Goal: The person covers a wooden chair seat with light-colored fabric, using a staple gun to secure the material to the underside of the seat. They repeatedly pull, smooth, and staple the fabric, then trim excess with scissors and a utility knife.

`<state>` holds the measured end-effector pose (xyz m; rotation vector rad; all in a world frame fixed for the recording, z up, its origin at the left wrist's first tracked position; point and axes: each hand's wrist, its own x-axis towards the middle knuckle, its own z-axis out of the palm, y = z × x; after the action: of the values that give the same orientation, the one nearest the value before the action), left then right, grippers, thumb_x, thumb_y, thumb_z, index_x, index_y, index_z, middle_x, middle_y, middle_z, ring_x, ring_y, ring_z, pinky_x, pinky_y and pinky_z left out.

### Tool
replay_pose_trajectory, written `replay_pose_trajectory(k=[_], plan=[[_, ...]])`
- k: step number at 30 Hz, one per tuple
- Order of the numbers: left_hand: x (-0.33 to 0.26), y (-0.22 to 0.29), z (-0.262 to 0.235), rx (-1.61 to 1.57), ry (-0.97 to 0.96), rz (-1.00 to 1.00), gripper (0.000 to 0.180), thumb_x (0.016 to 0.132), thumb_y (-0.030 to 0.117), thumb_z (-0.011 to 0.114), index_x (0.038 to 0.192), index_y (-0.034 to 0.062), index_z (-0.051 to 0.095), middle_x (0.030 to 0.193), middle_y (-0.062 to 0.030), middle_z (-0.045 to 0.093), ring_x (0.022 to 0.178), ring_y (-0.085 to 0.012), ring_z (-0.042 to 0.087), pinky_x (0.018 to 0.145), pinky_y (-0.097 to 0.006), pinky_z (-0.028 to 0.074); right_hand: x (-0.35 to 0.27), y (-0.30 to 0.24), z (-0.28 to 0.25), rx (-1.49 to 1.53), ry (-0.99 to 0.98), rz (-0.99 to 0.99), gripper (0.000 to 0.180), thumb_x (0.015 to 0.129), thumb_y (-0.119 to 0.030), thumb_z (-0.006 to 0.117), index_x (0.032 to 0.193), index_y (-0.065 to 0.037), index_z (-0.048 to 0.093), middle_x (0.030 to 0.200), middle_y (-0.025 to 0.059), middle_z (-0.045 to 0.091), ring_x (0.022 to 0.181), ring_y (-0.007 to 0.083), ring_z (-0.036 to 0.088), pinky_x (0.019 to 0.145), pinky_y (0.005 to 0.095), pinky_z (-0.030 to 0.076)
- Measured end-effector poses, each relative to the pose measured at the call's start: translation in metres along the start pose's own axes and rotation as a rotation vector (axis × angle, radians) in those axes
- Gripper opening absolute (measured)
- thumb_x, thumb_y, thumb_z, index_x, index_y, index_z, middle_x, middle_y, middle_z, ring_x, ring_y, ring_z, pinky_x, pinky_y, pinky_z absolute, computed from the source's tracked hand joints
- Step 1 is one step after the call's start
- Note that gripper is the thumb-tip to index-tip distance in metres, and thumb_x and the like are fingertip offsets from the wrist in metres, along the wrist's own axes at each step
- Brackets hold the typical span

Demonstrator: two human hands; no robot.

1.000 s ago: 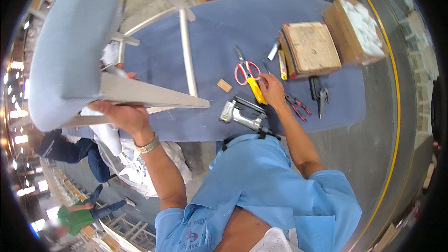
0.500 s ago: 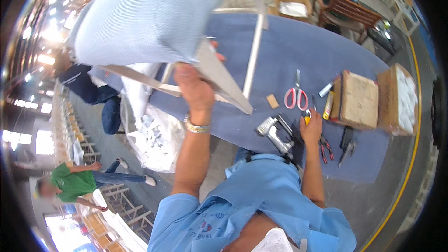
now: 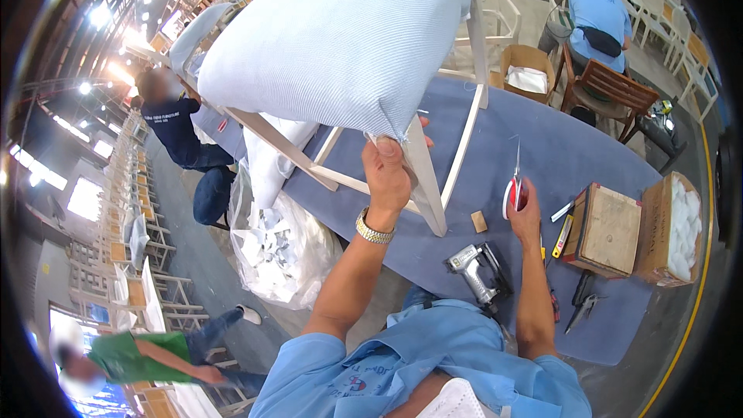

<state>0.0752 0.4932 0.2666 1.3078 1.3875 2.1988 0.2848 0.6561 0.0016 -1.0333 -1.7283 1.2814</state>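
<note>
A chair with a pale blue fabric seat (image 3: 333,39) and whitish wooden legs rests tilted on the blue-covered table (image 3: 557,147). My left hand (image 3: 387,174) is closed around a leg at the seat's near corner, its thumb beside the gathered fabric edge. Some of its fingers pass out of sight behind the wood. To the right, my right hand (image 3: 526,213) grips the scissors (image 3: 518,161) by their red-and-white handles, blades pointing away from me. A small tan piece (image 3: 479,221) and a silver staple gun (image 3: 474,269) lie between my arms.
Right of my right hand lie a yellow cutter (image 3: 563,237) and a black-handled tool (image 3: 582,302). Beyond them stand a closed cardboard box (image 3: 607,228) and another holding white stuffing (image 3: 681,224). A plastic bag of scraps (image 3: 279,263) stands at left. Other people are around the table.
My right hand has left the yellow-handled tool, moved farther out and taken hold of the scissors. My left hand keeps its grip at the chair corner. The view has shifted.
</note>
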Motion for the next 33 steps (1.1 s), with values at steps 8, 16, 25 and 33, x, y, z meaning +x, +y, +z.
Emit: replay_pose_trajectory(k=[8, 16, 25, 33], plan=[[0.0, 0.001, -0.003, -0.029, -0.011, -0.035, 0.081, 0.093, 0.071, 0.041, 0.12, -0.0045, 0.054, 0.109, -0.0186, 0.066, 0.085, -0.021, 0.068, 0.072, -0.033, 0.057, 0.043, -0.214, 0.025, -0.09, 0.188, -1.053, 0.06, 0.057, -0.004, 0.082, 0.114, -0.017, 0.071, 0.093, 0.0033, 0.057, 0.085, 0.0238, 0.055, 0.073, 0.0361, 0.048], [-0.002, 0.0, 0.003, -0.051, 0.076, -0.045, 0.083, 0.093, 0.072, 0.042, 0.129, -0.0033, 0.043, 0.111, -0.0204, 0.065, 0.086, -0.0245, 0.069, 0.075, -0.036, 0.058, 0.078, -0.23, 0.063, -0.079, 0.345, -1.226, 0.062, 0.05, -0.005, 0.081, 0.109, -0.023, 0.074, 0.095, 0.0002, 0.056, 0.086, 0.0226, 0.052, 0.076, 0.036, 0.045], [-0.003, -0.003, -0.002, -0.088, 0.064, -0.099, 0.091, 0.086, 0.076, 0.048, 0.133, -0.0014, 0.04, 0.112, -0.0212, 0.065, 0.087, -0.0268, 0.068, 0.076, -0.038, 0.058, 0.082, -0.239, 0.074, -0.008, 0.411, -1.307, 0.057, 0.051, -0.009, 0.083, 0.106, -0.024, 0.074, 0.091, -0.0003, 0.055, 0.084, 0.0209, 0.05, 0.074, 0.0336, 0.045], [-0.004, -0.002, -0.006, -0.047, 0.021, -0.108, 0.096, 0.082, 0.077, 0.054, 0.14, 0.0016, 0.038, 0.114, -0.0222, 0.063, 0.09, -0.0303, 0.067, 0.078, -0.042, 0.058, 0.084, -0.25, 0.085, 0.012, 0.446, -1.371, 0.049, 0.059, -0.011, 0.086, 0.104, -0.022, 0.072, 0.088, 0.0007, 0.052, 0.081, 0.0205, 0.051, 0.069, 0.0329, 0.043]])
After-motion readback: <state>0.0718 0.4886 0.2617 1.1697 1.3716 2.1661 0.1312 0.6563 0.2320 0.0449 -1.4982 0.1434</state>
